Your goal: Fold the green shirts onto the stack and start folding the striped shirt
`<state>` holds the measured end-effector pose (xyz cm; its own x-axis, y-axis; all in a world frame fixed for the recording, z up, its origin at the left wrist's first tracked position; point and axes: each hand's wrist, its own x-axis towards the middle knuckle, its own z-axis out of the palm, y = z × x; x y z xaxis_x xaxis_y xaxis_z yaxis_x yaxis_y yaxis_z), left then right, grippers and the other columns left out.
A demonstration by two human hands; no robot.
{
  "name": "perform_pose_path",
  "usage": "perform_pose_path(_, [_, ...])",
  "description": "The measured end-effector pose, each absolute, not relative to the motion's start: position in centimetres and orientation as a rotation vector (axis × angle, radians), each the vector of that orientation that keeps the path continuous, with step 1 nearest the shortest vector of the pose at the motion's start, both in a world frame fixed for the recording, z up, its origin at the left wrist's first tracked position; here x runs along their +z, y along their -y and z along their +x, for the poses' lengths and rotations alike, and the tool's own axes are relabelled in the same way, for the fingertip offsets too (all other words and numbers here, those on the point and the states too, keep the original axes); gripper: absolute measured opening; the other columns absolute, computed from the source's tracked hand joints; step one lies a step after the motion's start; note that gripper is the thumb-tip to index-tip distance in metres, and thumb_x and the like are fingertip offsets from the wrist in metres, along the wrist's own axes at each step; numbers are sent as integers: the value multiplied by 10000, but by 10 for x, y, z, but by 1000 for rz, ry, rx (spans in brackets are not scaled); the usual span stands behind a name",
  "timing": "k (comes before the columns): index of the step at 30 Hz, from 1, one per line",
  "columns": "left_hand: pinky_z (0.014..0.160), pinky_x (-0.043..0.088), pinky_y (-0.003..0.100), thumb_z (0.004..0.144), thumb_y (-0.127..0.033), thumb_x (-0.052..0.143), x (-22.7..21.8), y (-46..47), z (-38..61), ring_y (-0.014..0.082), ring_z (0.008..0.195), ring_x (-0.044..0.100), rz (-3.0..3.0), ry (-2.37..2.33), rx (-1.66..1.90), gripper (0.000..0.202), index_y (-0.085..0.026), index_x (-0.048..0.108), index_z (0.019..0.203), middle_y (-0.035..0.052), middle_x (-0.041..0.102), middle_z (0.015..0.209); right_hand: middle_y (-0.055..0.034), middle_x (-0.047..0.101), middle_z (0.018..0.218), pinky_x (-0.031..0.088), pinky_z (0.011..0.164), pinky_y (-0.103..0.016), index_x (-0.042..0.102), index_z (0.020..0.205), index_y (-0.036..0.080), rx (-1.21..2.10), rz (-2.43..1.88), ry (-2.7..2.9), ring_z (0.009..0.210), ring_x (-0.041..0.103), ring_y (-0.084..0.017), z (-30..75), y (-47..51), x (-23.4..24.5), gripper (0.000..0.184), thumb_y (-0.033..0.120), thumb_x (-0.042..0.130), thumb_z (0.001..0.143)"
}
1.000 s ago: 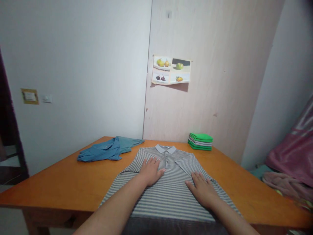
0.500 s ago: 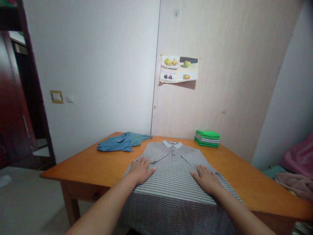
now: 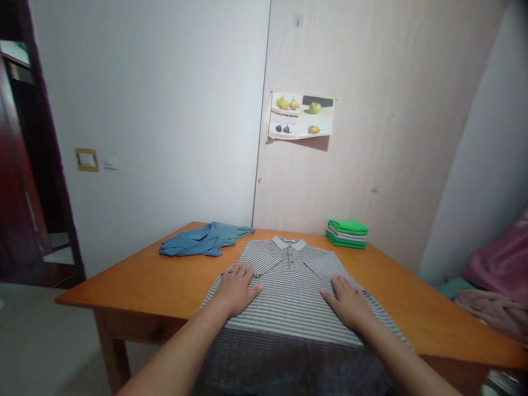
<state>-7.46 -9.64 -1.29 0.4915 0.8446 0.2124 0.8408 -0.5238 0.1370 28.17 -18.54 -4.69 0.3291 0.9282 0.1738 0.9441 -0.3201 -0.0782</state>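
A grey striped polo shirt (image 3: 289, 300) lies spread front side up, its collar toward the wall and its sleeves laid inward over the chest. The lower part hangs over the near table edge. On the shirt's left side my left hand (image 3: 237, 290) rests flat, fingers spread, just below the sleeve. My right hand (image 3: 348, 302) lies flat on the right side in the same way, below the other sleeve. Neither hand grips the cloth.
The shirt is on an orange wooden table (image 3: 144, 280). Crumpled blue clothing (image 3: 202, 240) lies at the back left. A folded stack of green and grey cloth (image 3: 347, 234) sits at the back right. Pink and brown fabric (image 3: 495, 275) is heaped beyond the right edge.
Both hands stay flat on the shirt in nearly the same places. The view has shifted slightly, and the hanging part of the shirt looks darker near the bottom.
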Motion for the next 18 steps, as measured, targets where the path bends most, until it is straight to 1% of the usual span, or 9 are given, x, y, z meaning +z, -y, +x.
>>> perform_pose_path(3, [1175,173,637,930,-745,216,-14,95,-75,366,1504,223,2670,-1486,345,782,-266,424,1512,104,316,1621,-157,328,1606,118,1205,-566,381,1525,84,-162,-2412,1752,1512,213,-325,282,187,-46,792,630,276,961])
perform_pose_path(6, [1175,172,638,929,-744,227,-13,95,-76,366,1501,233,2653,-1480,333,775,-272,427,1511,105,328,1616,-158,408,1565,122,1196,-589,448,1487,104,-109,-2400,1797,1484,288,-327,282,188,-45,753,619,257,973])
perform_pose_path(10, [1178,156,635,931,-735,258,-12,96,-76,360,1501,237,2640,-1473,346,765,-299,340,1555,105,322,1618,-163,373,1583,142,1205,-545,419,1506,103,-158,-2399,1757,1491,279,-314,282,188,-44,746,609,293,972])
perform_pose_path(12, [1174,147,643,929,-735,266,-11,95,-76,363,1503,229,2639,-1461,339,754,-314,354,1549,104,310,1622,-163,361,1590,163,1207,-526,413,1509,98,-159,-2391,1756,1494,274,-310,281,188,-44,744,602,305,972])
perform_pose_path(15, [1168,138,654,926,-738,270,-12,94,-76,374,1503,221,2639,-1452,336,736,-327,414,1519,103,305,1624,-168,396,1570,206,1198,-514,449,1487,90,-100,-2374,1789,1480,307,-315,281,188,-42,729,590,310,975])
perform_pose_path(18, [1164,135,659,925,-735,282,-12,93,-76,380,1500,229,2632,-1454,348,732,-325,424,1515,108,316,1618,-176,390,1572,214,1201,-475,450,1488,85,-109,-2368,1747,1482,302,-319,280,189,-41,734,590,349,965])
